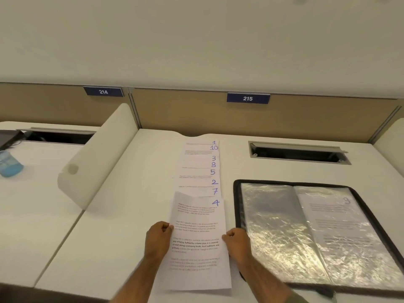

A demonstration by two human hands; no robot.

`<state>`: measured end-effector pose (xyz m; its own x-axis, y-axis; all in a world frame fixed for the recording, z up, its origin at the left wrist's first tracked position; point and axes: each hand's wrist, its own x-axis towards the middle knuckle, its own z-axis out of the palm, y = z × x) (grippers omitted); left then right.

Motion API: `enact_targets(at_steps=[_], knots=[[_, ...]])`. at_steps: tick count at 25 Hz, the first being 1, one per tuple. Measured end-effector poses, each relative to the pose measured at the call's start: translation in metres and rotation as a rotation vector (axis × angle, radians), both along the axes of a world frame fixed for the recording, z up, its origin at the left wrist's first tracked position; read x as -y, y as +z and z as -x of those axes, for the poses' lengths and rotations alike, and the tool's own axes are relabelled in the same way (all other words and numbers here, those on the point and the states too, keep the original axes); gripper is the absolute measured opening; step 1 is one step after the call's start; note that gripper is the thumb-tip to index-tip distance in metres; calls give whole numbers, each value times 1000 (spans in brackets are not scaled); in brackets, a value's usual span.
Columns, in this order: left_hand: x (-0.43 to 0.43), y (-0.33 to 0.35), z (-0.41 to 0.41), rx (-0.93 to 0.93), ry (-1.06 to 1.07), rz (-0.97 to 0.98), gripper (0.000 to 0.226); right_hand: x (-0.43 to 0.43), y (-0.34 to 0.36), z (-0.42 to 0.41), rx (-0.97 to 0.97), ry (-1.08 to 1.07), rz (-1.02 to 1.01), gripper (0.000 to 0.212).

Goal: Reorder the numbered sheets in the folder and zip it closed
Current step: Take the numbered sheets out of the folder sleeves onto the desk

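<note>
Sheet 4 (197, 232) is pinched at its side edges by the left hand (157, 238) and right hand (237, 242), nearest in a fanned row of sheets (197, 169) on the desk (122, 215), just left of the open folder (284, 232) where sheet 9 (336, 224) is sleeved

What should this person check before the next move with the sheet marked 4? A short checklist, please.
1. Grip: sheet 4 pinched at both side edges by left hand and right hand: ok.
2. Numbers on the fanned row of sheets readable: ok.
3. Row in numerical order: not ok; it reads 1, 10, 3, 8, 5, 2, 7.
4. The folder open and flat: ok.
5. Every sheet out of the folder: not ok; sheet 9 sits in a sleeve.
6. All ten numbers accounted for: cannot tell; no 6 in view.
</note>
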<state>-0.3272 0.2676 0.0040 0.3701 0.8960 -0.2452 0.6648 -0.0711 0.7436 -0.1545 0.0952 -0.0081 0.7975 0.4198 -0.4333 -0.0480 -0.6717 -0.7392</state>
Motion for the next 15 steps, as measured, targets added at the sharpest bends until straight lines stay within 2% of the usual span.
enact_targets(at_steps=[7, 11, 15], knots=[[-6, -3, 2, -37, -48, 13, 15, -6, -2, 8, 37, -41, 60, 11], [-10, -7, 7, -53, -14, 62, 7, -7, -4, 11, 45, -31, 60, 10], [-6, -9, 10, -81, 22, 10, 30, -6, -1, 13, 85, -57, 62, 10]])
